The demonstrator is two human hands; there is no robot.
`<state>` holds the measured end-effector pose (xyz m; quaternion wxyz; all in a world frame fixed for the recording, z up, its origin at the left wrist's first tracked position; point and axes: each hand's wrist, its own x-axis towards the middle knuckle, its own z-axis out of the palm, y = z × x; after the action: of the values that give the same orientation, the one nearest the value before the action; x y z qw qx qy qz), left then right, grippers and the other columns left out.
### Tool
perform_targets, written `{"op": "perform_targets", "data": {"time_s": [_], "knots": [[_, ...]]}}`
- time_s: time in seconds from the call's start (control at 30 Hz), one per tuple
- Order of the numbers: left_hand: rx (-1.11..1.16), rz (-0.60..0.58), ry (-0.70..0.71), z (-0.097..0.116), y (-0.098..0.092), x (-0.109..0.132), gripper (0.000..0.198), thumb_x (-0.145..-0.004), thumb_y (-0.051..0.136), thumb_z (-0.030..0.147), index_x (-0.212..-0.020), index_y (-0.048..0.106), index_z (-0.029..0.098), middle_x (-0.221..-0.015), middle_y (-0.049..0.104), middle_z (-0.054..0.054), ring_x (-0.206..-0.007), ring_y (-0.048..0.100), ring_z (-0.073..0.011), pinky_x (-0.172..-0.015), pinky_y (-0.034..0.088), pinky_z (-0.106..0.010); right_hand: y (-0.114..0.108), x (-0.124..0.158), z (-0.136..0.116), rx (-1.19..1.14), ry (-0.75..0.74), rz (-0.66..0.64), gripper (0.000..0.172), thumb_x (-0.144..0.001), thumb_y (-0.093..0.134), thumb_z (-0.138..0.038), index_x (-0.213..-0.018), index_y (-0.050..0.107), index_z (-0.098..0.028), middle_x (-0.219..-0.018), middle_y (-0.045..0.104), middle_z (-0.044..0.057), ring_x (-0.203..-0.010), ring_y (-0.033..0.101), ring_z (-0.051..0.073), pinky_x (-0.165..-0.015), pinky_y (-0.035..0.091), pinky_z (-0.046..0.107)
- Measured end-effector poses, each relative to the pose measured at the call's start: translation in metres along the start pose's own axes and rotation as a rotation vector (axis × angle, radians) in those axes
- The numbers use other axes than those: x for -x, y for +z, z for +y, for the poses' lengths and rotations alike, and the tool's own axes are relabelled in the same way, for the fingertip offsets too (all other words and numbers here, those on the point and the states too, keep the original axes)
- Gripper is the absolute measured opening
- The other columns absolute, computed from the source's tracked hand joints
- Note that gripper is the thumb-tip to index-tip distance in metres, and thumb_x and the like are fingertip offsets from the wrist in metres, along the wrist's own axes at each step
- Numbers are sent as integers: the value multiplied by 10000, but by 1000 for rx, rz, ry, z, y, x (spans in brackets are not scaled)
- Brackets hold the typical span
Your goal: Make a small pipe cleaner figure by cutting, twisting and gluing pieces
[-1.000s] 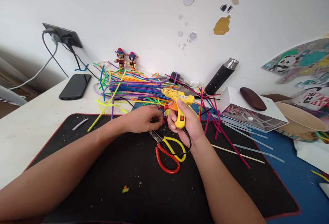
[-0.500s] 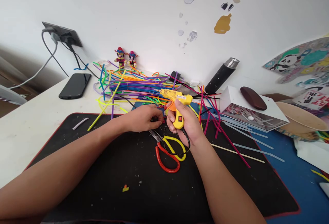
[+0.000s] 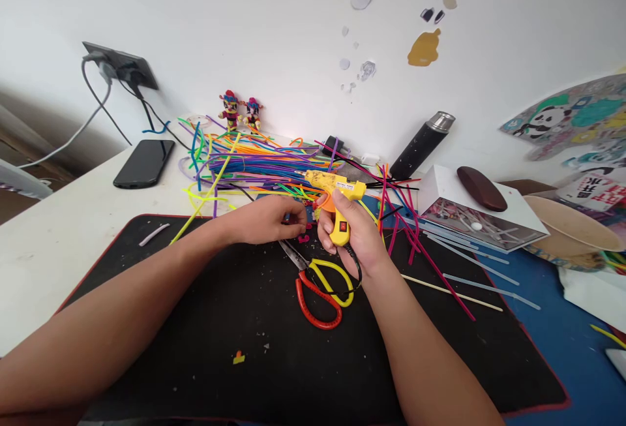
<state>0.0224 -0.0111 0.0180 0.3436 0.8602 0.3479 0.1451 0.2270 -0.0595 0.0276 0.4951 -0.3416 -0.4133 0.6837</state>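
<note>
My right hand [image 3: 355, 230] is wrapped around the yellow handle of a hot glue gun [image 3: 337, 184]. Its metal nozzle points left, and the black cord drops from the grip. Just left of it, my left hand [image 3: 268, 218] is closed with curled fingers, low over the mat's far edge. What its fingertips hold, if anything, is hidden. A small magenta pipe-cleaner piece [image 3: 304, 239] shows close beneath those fingertips. Scissors [image 3: 319, 299] with one red and one yellow handle lie below both hands, blades toward the left hand.
Colourful pipe cleaners [image 3: 254, 165] are heaped along the wall behind two small figures [image 3: 229, 111]. A phone [image 3: 144, 164] lies left. At right are a black thermos [image 3: 420, 145], a white box [image 3: 484, 214] and clear glue sticks [image 3: 493, 289] on the black mat [image 3: 195, 341].
My left hand has shifted slightly left and up, uncovering the magenta piece and more of the scissor blades. The glue gun stays nearly still in my right hand.
</note>
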Motion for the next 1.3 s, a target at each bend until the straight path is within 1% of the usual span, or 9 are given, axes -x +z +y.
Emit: {"op": "perform_targets", "data": {"time_s": [0.1,0.17,0.27,0.33,0.5,0.6,0.7,0.93,1.3], "knots": [[17,68,-35,-5,-6,1,194,-908,615,356,-951,741,215,-924,761,-2,-823,668,-192,-759,455,-269,-2,-1,1,-3,-8,8,443,-867,772,-609,-905,653,-184,-561,539,-65,-389,504,97,-353,342,197],[-3,84,-28,-7,-5,0,199,-919,606,356,-963,735,211,-958,762,-14,-863,678,-198,-784,460,-271,-3,-2,1,0,-27,30,436,-869,771,-601,-893,644,-185,-566,552,-56,-399,507,99,-356,346,197],[-64,63,55,-9,2,-3,188,-940,568,299,-969,725,199,-977,732,-39,-899,664,-194,-835,464,-277,-4,-4,2,18,-75,76,417,-857,792,-572,-883,635,-186,-574,563,-54,-409,514,100,-352,343,191],[-122,52,98,-9,9,-5,173,-938,561,260,-937,723,198,-934,708,-49,-921,641,-208,-832,460,-285,-5,-5,3,33,-99,91,413,-847,805,-561,-884,635,-186,-581,563,-55,-411,520,101,-351,346,190],[-136,37,148,-12,16,-7,131,-907,581,209,-900,711,197,-919,687,-69,-979,614,-237,-853,466,-303,-3,-4,7,72,-89,78,426,-872,775,-587,-890,637,-185,-568,559,-49,-409,524,111,-357,360,201],[-138,35,151,-14,14,-7,117,-893,600,199,-892,718,201,-887,688,-57,-951,621,-230,-833,457,-298,-4,-4,10,83,-75,61,436,-877,768,-599,-900,639,-183,-563,566,-47,-399,520,110,-357,353,201],[-133,37,113,-15,10,-6,105,-897,604,219,-873,705,203,-852,688,-35,-885,627,-211,-785,444,-284,-4,-4,10,87,-65,69,471,-853,781,-630,-896,637,-184,-562,563,-50,-389,520,107,-351,344,200],[-149,64,56,-14,0,-2,144,-914,564,258,-925,693,194,-948,721,-37,-854,646,-191,-776,449,-270,-2,-4,6,98,-57,92,466,-820,812,-612,-882,634,-186,-557,563,-51,-393,526,109,-350,335,205],[-139,3,27,-10,2,-3,123,-897,578,251,-886,686,193,-864,695,-17,-756,604,-169,-687,413,-254,-1,-3,8,140,-15,90,503,-796,805,-641,-888,630,-179,-543,566,-55,-385,525,105,-349,337,201]]}}
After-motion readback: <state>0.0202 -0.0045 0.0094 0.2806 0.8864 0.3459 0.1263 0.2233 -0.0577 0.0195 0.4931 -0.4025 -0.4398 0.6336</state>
